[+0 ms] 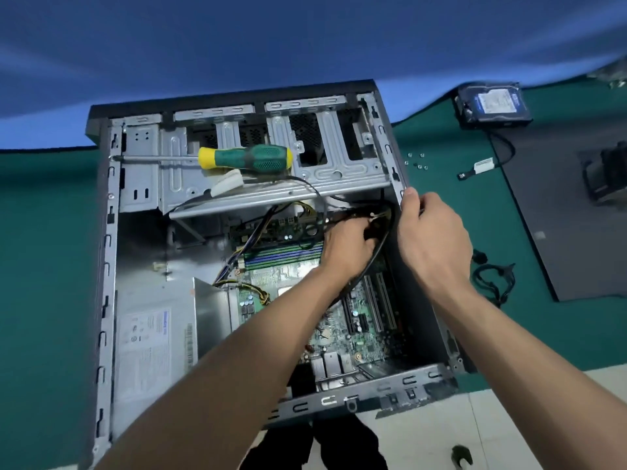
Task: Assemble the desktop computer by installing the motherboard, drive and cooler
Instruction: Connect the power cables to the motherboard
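The open computer case (pixel 108 266) lies flat on a green mat. A green motherboard (pixel 359 320) sits inside it at lower right. My left hand (pixel 346 249) reaches into the case near the board's upper right corner and grips a black cable (pixel 369 262) that loops down over the board. My right hand (pixel 431 239) grips the case's right wall near the drive cage. The hard drive (pixel 492 103) lies outside the case at the far right. The cooler (pixel 607 174) stands on a dark side panel at the right edge.
A green and yellow screwdriver (pixel 247 159) lies across the drive cage (pixel 271 184). The power supply (pixel 156 337) fills the case's lower left. Small screws (pixel 416 161) and loose cables (pixel 492 283) lie on the mat right of the case. The dark side panel (pixel 556 232) lies flat there.
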Available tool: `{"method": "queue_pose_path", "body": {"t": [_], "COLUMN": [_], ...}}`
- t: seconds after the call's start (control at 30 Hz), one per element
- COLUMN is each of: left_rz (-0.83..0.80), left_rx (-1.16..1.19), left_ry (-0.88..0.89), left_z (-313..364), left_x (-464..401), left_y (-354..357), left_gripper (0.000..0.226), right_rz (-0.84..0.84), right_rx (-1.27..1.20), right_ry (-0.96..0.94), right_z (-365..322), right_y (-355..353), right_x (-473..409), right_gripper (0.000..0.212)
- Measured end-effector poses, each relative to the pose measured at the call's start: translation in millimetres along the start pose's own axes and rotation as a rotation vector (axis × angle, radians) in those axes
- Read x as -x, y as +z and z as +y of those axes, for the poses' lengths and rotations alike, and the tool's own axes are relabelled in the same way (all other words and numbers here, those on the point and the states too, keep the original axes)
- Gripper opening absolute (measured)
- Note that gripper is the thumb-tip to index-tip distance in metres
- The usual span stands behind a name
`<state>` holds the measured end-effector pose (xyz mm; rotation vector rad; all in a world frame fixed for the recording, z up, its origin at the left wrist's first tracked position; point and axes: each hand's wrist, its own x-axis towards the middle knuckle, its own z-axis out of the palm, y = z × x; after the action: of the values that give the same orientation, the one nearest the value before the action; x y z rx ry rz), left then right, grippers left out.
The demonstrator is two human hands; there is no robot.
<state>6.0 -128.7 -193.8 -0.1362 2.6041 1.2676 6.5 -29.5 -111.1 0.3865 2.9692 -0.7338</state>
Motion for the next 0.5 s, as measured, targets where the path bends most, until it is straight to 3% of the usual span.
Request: {"method": "queue_pose_path", "body": {"t": [0.1,0.2,0.27,0.4,0.5], "left_rz": [-0.050,-0.056,-0.162,-0.364,-0.193], "left_rx": [0.084,0.200,0.286,0.044,0.148], "left_ry": [-0.052,-0.131,-0.192,-0.175,-0.222], "left_z": [6,9,13,11,15], "left_x": [16,37,54,81,92], "left_y": [-13,-31,-44,-62,-73], "left_gripper": [0.034,0.033,0.030,0.023,0.031], "right_rz": [-0.017,-0.038,-0.049,-0.043,0.024], "right_rx": [-0.006,-0.012,-0.025,-0.074,-0.160], "right_ry": [0.012,0.014,0.020,0.003,-0.067], "right_z": [-2,-3,-3,-1,-1], "right_y": [-1,-2,-3,-4,-8], "right_x": [-1,0,0,2,8], "right_gripper": [0.045,0.046,0.042,0.042,0.034]}}
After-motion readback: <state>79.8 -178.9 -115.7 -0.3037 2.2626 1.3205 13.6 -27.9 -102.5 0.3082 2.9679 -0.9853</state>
